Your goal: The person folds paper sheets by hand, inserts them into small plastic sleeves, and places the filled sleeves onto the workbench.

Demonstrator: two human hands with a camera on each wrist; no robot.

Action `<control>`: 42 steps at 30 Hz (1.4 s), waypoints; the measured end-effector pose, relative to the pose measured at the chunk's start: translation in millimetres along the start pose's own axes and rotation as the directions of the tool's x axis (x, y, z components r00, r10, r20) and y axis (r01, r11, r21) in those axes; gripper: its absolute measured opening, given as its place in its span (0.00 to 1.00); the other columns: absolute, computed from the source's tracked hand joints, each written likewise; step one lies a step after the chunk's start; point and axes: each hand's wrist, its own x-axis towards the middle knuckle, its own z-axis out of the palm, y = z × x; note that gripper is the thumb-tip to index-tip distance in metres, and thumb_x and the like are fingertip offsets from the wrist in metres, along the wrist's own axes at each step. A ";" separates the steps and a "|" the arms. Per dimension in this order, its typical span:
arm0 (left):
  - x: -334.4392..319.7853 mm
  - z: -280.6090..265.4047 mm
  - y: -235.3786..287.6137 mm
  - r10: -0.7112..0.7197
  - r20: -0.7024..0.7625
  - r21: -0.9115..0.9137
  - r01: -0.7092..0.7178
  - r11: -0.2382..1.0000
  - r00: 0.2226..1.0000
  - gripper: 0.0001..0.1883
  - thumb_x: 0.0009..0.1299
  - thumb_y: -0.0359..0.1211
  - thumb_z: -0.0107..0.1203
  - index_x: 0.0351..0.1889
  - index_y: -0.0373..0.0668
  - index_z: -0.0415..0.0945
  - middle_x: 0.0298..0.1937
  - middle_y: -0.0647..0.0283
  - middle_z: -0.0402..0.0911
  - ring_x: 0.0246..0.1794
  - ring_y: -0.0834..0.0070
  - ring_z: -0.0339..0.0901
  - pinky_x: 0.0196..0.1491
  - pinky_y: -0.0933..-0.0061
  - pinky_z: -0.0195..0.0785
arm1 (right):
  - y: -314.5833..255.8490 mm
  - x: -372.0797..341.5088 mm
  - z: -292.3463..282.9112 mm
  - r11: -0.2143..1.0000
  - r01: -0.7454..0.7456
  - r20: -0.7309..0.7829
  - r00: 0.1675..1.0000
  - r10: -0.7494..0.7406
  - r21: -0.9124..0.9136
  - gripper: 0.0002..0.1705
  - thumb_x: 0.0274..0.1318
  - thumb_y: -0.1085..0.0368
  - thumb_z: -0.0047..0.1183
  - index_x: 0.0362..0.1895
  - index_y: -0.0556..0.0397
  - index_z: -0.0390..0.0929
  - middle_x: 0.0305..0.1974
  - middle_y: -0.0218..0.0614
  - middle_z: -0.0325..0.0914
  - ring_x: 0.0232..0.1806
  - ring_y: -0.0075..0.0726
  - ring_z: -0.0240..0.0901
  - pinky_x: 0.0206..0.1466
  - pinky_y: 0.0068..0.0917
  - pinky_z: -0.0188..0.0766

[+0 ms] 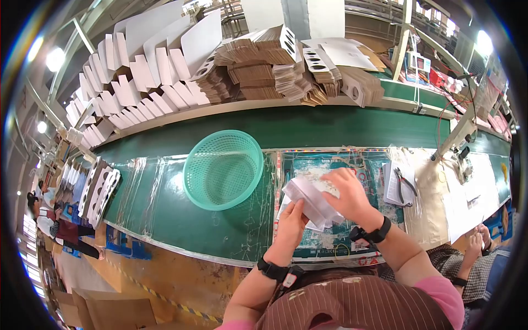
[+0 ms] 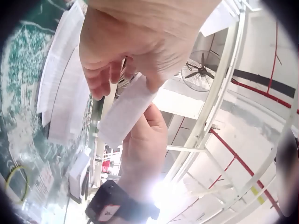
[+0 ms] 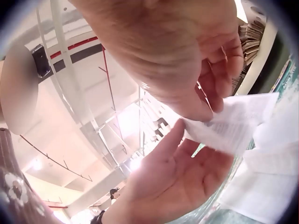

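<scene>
A folded white paper sheet (image 1: 312, 199) is held over the work mat, left of centre on it. My left hand (image 1: 291, 228) pinches its near edge, thumb on top; the left wrist view has this hand (image 2: 140, 42) at the top with the white strip (image 2: 126, 114) below its thumb. Over the paper's right end is my right hand (image 1: 352, 198), its fingers apart and loosely bent. In the right wrist view the right hand's (image 3: 177, 60) thumb lies at the upper edge of the paper (image 3: 233, 123), opposite the left hand (image 3: 173, 182). More white papers (image 2: 67, 98) lie on the mat.
A turquoise basket (image 1: 223, 170) stands left on the green table (image 1: 154, 203). Black-handled pliers (image 1: 404, 187) lie on papers at the right. Stacked cardboard pieces (image 1: 253, 66) and white folded cards (image 1: 132, 88) fill the shelf behind. Another person's hands (image 1: 477, 242) are at far right.
</scene>
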 end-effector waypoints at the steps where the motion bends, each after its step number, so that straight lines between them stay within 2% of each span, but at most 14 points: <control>1: 0.2 1.6 1.7 -0.019 -0.008 -0.040 0.019 0.999 1.000 0.15 0.73 0.34 0.41 0.52 0.35 0.67 0.49 0.58 0.74 0.49 0.70 0.72 0.53 0.67 0.66 | 4.7 -2.8 3.0 1.000 0.002 0.002 1.000 -0.002 0.001 0.13 0.42 0.65 0.55 0.36 0.54 0.77 0.34 0.40 0.73 0.35 0.45 0.72 0.39 0.34 0.69; 3: -0.4 2.7 0.5 -0.045 -0.014 -0.079 0.043 0.996 0.999 0.14 0.73 0.34 0.41 0.52 0.36 0.67 0.49 0.59 0.74 0.49 0.70 0.72 0.53 0.67 0.66 | 11.9 -12.4 11.1 0.857 -0.408 0.260 0.905 0.335 0.315 0.22 0.44 0.63 0.56 0.47 0.55 0.73 0.41 0.42 0.72 0.41 0.47 0.71 0.44 0.35 0.70; 4: 2.1 2.9 -3.3 -0.060 -0.099 -0.088 0.051 0.995 0.993 0.14 0.73 0.33 0.41 0.52 0.37 0.67 0.49 0.59 0.74 0.49 0.70 0.72 0.53 0.67 0.66 | 10.4 -17.9 12.9 0.857 -0.409 0.259 0.905 0.337 0.314 0.22 0.44 0.63 0.56 0.47 0.55 0.73 0.41 0.42 0.72 0.41 0.47 0.71 0.44 0.35 0.70; 10: 11.8 -6.3 -21.9 -0.112 -0.085 -0.186 0.095 0.978 0.990 0.15 0.73 0.35 0.37 0.52 0.40 0.67 0.50 0.62 0.73 0.51 0.71 0.70 0.53 0.66 0.65 | -25.0 -36.7 25.1 0.999 0.017 0.291 0.957 -0.003 -0.044 0.27 0.43 0.60 0.58 0.51 0.53 0.72 0.51 0.38 0.67 0.50 0.46 0.65 0.51 0.38 0.66; 14: 6.8 -6.5 -14.1 -0.151 0.112 -0.350 0.181 0.919 0.982 0.17 0.73 0.39 0.36 0.54 0.40 0.66 0.53 0.62 0.71 0.55 0.71 0.67 0.56 0.65 0.61 | -28.5 -37.1 21.7 0.993 0.060 0.267 0.963 -0.031 -0.101 0.27 0.43 0.60 0.57 0.51 0.53 0.71 0.55 0.38 0.64 0.53 0.46 0.63 0.54 0.39 0.63; 18: 0.6 6.2 -4.9 -0.128 0.007 -0.296 0.125 0.947 0.992 0.18 0.73 0.39 0.38 0.55 0.39 0.65 0.54 0.61 0.71 0.57 0.70 0.66 0.59 0.65 0.59 | -26.0 -37.3 18.0 0.990 0.133 0.298 0.948 -0.117 -0.036 0.26 0.44 0.60 0.57 0.51 0.53 0.71 0.56 0.39 0.64 0.54 0.48 0.61 0.55 0.41 0.62; 22: 4.5 -1.7 -8.6 -0.016 0.021 -0.215 0.020 0.976 1.000 0.18 0.73 0.39 0.40 0.55 0.38 0.66 0.56 0.60 0.70 0.59 0.69 0.64 0.61 0.65 0.55 | -5.1 -39.4 21.5 0.939 -0.295 0.188 0.946 0.263 0.176 0.16 0.47 0.61 0.56 0.41 0.55 0.76 0.44 0.45 0.74 0.44 0.47 0.70 0.46 0.37 0.67; 24: 7.9 -1.6 -9.0 0.014 0.035 -0.197 -0.007 0.980 0.999 0.19 0.73 0.41 0.40 0.54 0.39 0.66 0.55 0.60 0.70 0.60 0.70 0.63 0.61 0.63 0.55 | 6.8 -44.3 27.4 0.583 -0.723 0.626 0.658 0.419 0.369 0.11 0.48 0.63 0.56 0.35 0.55 0.77 0.28 0.41 0.77 0.29 0.46 0.72 0.34 0.34 0.69; 26: 8.8 0.5 -2.1 -0.018 -0.037 -0.197 0.011 0.980 0.999 0.19 0.73 0.41 0.41 0.54 0.39 0.66 0.55 0.60 0.70 0.59 0.69 0.65 0.61 0.61 0.56 | 3.8 -48.4 25.6 0.717 -0.581 0.453 0.796 0.401 0.385 0.07 0.48 0.66 0.55 0.30 0.56 0.77 0.18 0.37 0.72 0.19 0.44 0.70 0.26 0.33 0.67; 28: 4.8 -0.7 4.8 -0.053 -0.113 -0.203 0.029 0.979 0.992 0.19 0.73 0.42 0.41 0.53 0.39 0.66 0.54 0.59 0.71 0.58 0.68 0.66 0.60 0.60 0.57 | 2.0 -46.3 19.1 0.982 -0.186 0.090 0.979 0.183 0.025 0.05 0.43 0.68 0.54 0.28 0.53 0.76 0.21 0.33 0.71 0.25 0.39 0.71 0.30 0.31 0.67; 31: -7.1 10.3 13.4 -0.302 -0.122 -0.144 0.284 0.948 0.946 0.16 0.72 0.44 0.43 0.44 0.42 0.70 0.45 0.63 0.75 0.43 0.73 0.73 0.44 0.68 0.68 | -2.8 -34.3 7.7 0.964 0.143 0.011 0.989 -0.145 -0.223 0.06 0.37 0.69 0.53 0.27 0.49 0.75 0.29 0.29 0.72 0.33 0.35 0.71 0.36 0.31 0.66; 34: -7.4 2.3 3.2 -0.203 -0.082 -0.059 0.199 0.978 0.976 0.13 0.72 0.41 0.44 0.36 0.42 0.70 0.30 0.67 0.73 0.29 0.79 0.71 0.39 0.74 0.68 | -21.8 -35.1 1.3 0.926 0.337 0.180 0.934 -0.308 -0.168 0.10 0.34 0.68 0.52 0.29 0.45 0.76 0.35 0.26 0.71 0.40 0.34 0.69 0.43 0.32 0.64; 35: -2.3 -5.7 4.9 -0.190 -0.024 -0.006 0.190 0.982 0.982 0.10 0.70 0.38 0.47 0.33 0.42 0.71 0.21 0.71 0.68 0.21 0.83 0.65 0.34 0.80 0.67 | -22.2 -38.8 4.6 0.923 0.380 0.186 0.913 -0.364 -0.063 0.14 0.33 0.69 0.54 0.32 0.44 0.77 0.37 0.26 0.72 0.42 0.34 0.69 0.44 0.33 0.64; 42: -7.3 2.7 8.0 -0.236 -0.035 -0.083 0.232 0.969 0.971 0.05 0.68 0.31 0.50 0.35 0.40 0.73 0.28 0.69 0.74 0.27 0.83 0.72 0.32 0.82 0.68 | -17.2 -35.4 2.8 0.942 0.280 0.189 0.930 -0.314 0.184 0.16 0.31 0.70 0.60 0.32 0.45 0.78 0.39 0.27 0.74 0.44 0.36 0.69 0.43 0.33 0.65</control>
